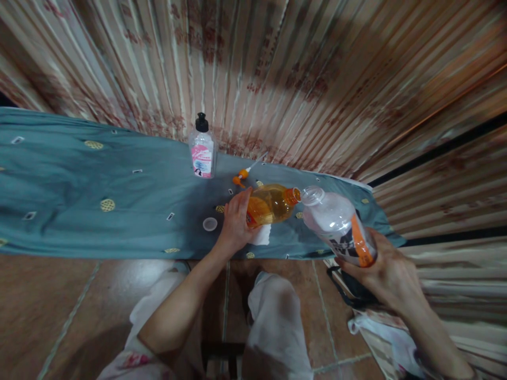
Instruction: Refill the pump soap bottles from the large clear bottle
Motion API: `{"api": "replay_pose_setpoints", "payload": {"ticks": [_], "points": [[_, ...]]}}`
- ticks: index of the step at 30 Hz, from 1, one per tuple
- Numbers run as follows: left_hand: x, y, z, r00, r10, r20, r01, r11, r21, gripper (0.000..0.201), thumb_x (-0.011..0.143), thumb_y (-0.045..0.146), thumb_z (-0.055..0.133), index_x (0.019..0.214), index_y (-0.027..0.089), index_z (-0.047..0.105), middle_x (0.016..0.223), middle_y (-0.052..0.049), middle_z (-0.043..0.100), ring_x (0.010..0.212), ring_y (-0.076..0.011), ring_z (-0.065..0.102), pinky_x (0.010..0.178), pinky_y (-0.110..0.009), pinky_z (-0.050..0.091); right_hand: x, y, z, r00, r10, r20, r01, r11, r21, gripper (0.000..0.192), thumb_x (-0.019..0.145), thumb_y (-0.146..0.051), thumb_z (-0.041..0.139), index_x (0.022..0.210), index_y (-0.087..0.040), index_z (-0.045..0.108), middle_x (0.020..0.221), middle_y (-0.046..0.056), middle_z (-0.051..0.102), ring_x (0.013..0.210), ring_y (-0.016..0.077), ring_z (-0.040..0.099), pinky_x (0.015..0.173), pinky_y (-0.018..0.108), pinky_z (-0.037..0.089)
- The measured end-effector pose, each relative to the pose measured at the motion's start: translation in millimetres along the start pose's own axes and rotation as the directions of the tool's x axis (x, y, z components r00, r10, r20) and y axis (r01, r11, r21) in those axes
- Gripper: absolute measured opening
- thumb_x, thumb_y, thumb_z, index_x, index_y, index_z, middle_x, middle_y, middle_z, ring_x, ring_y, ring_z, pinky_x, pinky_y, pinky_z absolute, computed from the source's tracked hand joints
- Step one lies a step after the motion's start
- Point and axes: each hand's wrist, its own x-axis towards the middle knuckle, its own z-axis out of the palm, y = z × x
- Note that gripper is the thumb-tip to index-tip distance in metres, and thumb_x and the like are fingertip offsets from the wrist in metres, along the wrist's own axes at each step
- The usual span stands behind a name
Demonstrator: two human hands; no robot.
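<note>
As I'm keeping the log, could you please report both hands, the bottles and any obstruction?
Left hand gripping amber bottle, tipped sideways. Right hand gripping clear bottle. Bottles nearly mouth to mouth, contact unclear. Orange pump beyond amber bottle, not between them.

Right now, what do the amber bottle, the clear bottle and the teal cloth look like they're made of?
Amber bottle: probably glossy plastic; it's see-through with bright highlights, though glass isn't ruled out.
Clear bottle: likely shiny plastic, judging by its transparent, glinting shoulder.
Teal cloth: seems a matte fabric, with soft wrinkles; the fibre can't be told.
</note>
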Motion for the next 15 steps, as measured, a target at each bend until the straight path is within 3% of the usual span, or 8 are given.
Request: {"api": "replay_pose_setpoints", "payload": {"ticks": [15], "points": [[1.5,3.0,-2.2,0.999,-0.025,0.024,0.026,1.0,-0.01,0.094,0.068,0.032,0.076,0.146,0.021,0.024,0.142,-0.017,0.045,0.129,-0.0339,0.044,0.107,-0.056,0.035,0.8,2.6,-4.6,1.0,-0.021,0.011,0.021,1.0,-0.015,0.061,0.066,-0.059,0.06,0.112,-0.019,0.056,0.09,0.008,0.068,0.079,0.026,0.065,0.065,0.033,0.047]]}}
